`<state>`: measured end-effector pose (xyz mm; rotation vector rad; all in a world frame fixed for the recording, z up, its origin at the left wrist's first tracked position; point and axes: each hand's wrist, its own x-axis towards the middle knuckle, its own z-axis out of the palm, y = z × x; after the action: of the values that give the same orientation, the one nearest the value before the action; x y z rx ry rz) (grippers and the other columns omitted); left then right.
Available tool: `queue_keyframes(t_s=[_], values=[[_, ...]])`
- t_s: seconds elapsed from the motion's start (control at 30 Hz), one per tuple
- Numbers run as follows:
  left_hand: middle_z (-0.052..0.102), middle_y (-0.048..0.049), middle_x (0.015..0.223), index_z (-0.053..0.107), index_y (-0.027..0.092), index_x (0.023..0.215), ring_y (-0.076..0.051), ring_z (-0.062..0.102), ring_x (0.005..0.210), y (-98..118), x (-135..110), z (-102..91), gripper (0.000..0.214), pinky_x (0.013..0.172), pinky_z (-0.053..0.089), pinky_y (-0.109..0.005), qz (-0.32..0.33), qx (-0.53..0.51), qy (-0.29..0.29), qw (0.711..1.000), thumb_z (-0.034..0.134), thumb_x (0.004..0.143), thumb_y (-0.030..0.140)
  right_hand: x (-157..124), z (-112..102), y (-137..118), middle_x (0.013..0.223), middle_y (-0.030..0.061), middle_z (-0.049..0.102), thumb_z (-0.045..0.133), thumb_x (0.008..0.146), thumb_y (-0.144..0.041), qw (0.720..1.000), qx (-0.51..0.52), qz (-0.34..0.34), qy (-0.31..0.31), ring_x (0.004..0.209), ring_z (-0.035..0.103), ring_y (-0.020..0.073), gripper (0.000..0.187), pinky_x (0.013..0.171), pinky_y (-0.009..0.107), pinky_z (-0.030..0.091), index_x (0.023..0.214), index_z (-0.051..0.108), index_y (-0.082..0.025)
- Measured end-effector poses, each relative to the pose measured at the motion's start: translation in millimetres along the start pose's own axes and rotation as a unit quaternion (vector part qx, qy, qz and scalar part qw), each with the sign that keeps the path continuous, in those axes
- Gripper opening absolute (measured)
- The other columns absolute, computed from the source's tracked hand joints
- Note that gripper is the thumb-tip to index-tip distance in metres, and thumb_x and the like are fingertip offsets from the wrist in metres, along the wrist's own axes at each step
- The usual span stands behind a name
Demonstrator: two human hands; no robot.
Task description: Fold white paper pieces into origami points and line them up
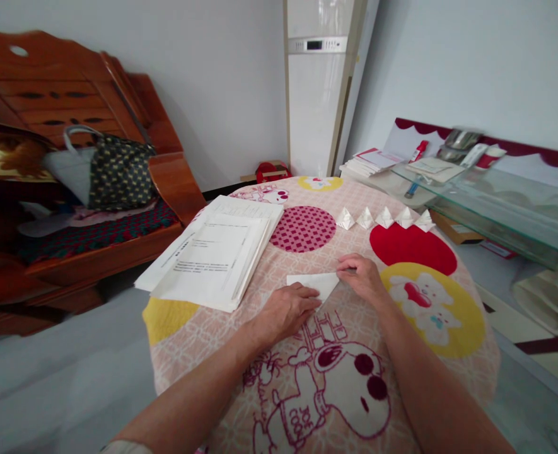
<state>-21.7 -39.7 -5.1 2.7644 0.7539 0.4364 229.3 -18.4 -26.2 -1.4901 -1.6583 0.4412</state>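
A white sheet of paper folded into a triangle (323,285) lies on the patterned tablecloth (260,315) in front of me. My left hand (290,310) rests on its left part, fingers lying flat over the paper. At the triangle's right corner, my right hand (361,276) has its thumb and fingers pinched on the paper. Beyond my hands stands a row of several small folded paper pieces (385,217), each with a pointed top. To the left lies a stack of printed paper sheets (212,252).
A wooden bench (80,252) with a dark patterned bag (120,173) stands at the left. At the right is a glass-topped cabinet (500,189) holding metal bowls, a paper cup and papers. A tall white air conditioner (316,107) stands behind the round table.
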Motion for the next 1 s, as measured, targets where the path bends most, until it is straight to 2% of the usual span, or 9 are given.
queue_keyframes(t_s=[0.17, 0.47, 0.7, 1.0], values=[[0.074, -0.0055, 0.121, 0.076, 0.02, 0.109, -0.021, 0.067, 0.104, 0.5, -0.5, 0.2, 0.023, 0.09, 0.055, -0.033, 0.004, 0.003, 0.004, 1.0, 0.056, 0.096, 0.019, 0.3, 2.2, 0.9, 0.085, 0.006, 0.075, 0.067, 0.067, -0.013, 1.0, 0.01, -0.014, 0.008, 0.087, 0.069, 0.0228, 0.011, 0.083, 0.036, 0.053, 0.066, 0.073, -0.022], [0.074, -0.0045, 0.121, 0.076, 0.02, 0.11, -0.022, 0.068, 0.104, -0.8, -0.8, 3.1, 0.023, 0.089, 0.057, -0.035, 0.005, 0.005, 0.014, 1.0, 0.057, 0.096, 0.019, 0.8, 3.0, 0.4, 0.088, 0.0063, 0.075, 0.063, 0.063, -0.007, 1.0, 0.002, -0.004, 0.009, 0.087, 0.069, 0.0229, 0.018, 0.083, 0.036, 0.053, 0.063, 0.073, -0.022], [0.074, -0.0051, 0.121, 0.076, 0.02, 0.11, -0.022, 0.067, 0.104, -0.6, -0.6, 3.6, 0.024, 0.089, 0.057, -0.035, 0.008, 0.004, 0.012, 1.0, 0.056, 0.096, 0.019, 0.3, -0.4, 1.9, 0.089, 0.0058, 0.076, 0.065, 0.066, -0.013, 1.0, 0.026, 0.009, 0.008, 0.089, 0.069, 0.0226, 0.014, 0.086, 0.036, 0.053, 0.066, 0.074, -0.022], [0.074, -0.0062, 0.122, 0.076, 0.019, 0.109, -0.022, 0.067, 0.104, 0.9, 0.0, 1.4, 0.024, 0.089, 0.057, -0.036, 0.006, 0.005, 0.004, 1.0, 0.054, 0.098, 0.02, 1.6, 1.3, 4.5, 0.09, 0.0056, 0.075, 0.067, 0.063, -0.015, 1.0, 0.023, 0.013, 0.01, 0.089, 0.069, 0.0228, 0.01, 0.087, 0.037, 0.052, 0.064, 0.074, -0.023]])
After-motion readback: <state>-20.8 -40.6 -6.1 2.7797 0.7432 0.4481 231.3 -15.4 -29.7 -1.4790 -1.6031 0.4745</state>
